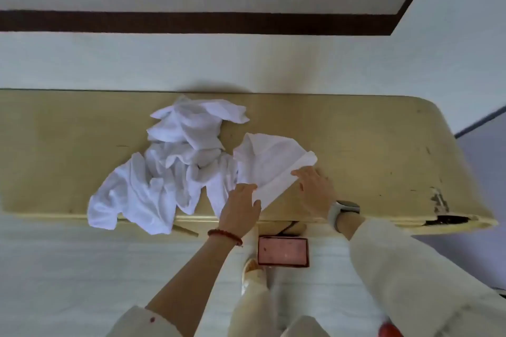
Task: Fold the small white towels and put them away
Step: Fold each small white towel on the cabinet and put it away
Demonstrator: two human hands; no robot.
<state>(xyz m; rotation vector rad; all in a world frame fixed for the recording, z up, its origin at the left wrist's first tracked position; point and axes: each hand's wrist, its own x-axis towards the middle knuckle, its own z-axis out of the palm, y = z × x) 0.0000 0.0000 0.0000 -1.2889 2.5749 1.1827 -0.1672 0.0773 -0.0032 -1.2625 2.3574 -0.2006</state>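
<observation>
A small white cloth towel (269, 163) lies partly folded on the long yellowish wooden table (369, 145), just right of a crumpled heap of white towels (175, 161) and touching it. The left hand (241, 206) rests on the towel's near corner with its fingers laid fairly straight, though whether they pinch the edge is unclear. The right hand (315, 190) presses its flat, spread fingers on the folded strip along the towel's right edge. Below the table's near edge lies a pinkish rectangular box (283, 251).
</observation>
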